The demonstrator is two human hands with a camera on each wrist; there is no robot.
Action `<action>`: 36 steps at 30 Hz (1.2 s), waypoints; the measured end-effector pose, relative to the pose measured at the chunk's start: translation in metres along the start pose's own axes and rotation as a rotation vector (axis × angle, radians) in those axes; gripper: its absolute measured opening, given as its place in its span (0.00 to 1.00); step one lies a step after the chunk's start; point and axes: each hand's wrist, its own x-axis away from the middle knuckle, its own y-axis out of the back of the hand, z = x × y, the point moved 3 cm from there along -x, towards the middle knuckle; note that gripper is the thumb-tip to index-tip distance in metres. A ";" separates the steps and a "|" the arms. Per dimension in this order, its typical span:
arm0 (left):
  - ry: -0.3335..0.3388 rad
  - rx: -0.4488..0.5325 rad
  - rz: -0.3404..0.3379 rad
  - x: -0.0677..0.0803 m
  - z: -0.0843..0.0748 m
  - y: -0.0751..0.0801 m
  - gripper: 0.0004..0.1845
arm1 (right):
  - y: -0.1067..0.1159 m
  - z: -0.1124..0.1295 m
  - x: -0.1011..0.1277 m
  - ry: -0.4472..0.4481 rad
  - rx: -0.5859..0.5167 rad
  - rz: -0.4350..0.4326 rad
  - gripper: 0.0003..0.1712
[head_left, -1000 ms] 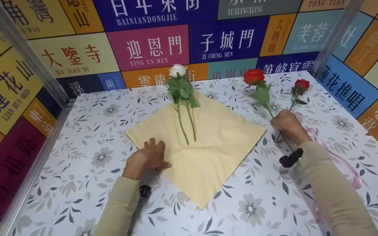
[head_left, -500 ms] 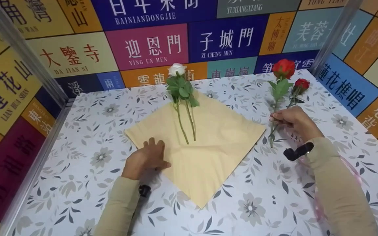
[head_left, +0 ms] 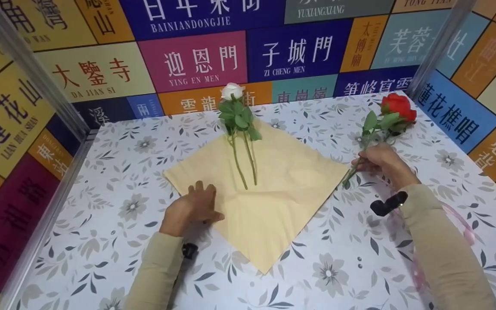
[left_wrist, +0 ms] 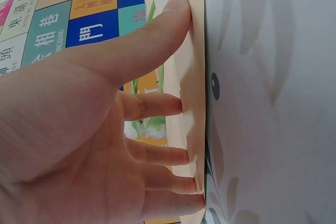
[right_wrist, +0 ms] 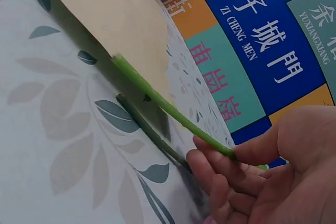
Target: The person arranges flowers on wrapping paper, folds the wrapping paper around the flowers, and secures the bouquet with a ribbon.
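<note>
A square beige paper sheet point(head_left: 274, 206) lies corner-on upon the flower-print table point(head_left: 114, 172). Two green stems point(head_left: 243, 159) with one white rose point(head_left: 233, 91) showing lie on its far corner. My left hand point(head_left: 194, 206) rests flat on the sheet's left corner, its straight fingers point(left_wrist: 157, 103) pressing the paper edge point(left_wrist: 194, 51). My right hand point(head_left: 381, 161) pinches the stem point(right_wrist: 168, 108) of a red rose point(head_left: 398, 105), held off the table just right of the sheet. A darker stem point(right_wrist: 152, 129) lies on the table under it.
A pink ribbon point(head_left: 461, 221) trails on the table by my right forearm. Colourful sign-printed walls point(head_left: 196, 60) close the table on the left, back and right, with metal corner posts point(head_left: 435, 51).
My right hand lifted the larger red rose and swung its bloom from left of the small red rose over to the right, covering it. The left hand stayed put.
</note>
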 end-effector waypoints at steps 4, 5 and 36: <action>0.003 0.000 0.006 0.000 0.000 0.000 0.27 | -0.003 0.005 0.003 0.072 -0.002 -0.067 0.24; 0.004 -0.001 0.006 0.000 0.001 0.000 0.27 | -0.004 0.007 0.004 0.092 -0.019 -0.078 0.24; 0.036 0.022 0.023 0.002 0.000 0.001 0.30 | -0.112 0.076 0.006 0.201 -0.106 0.105 0.31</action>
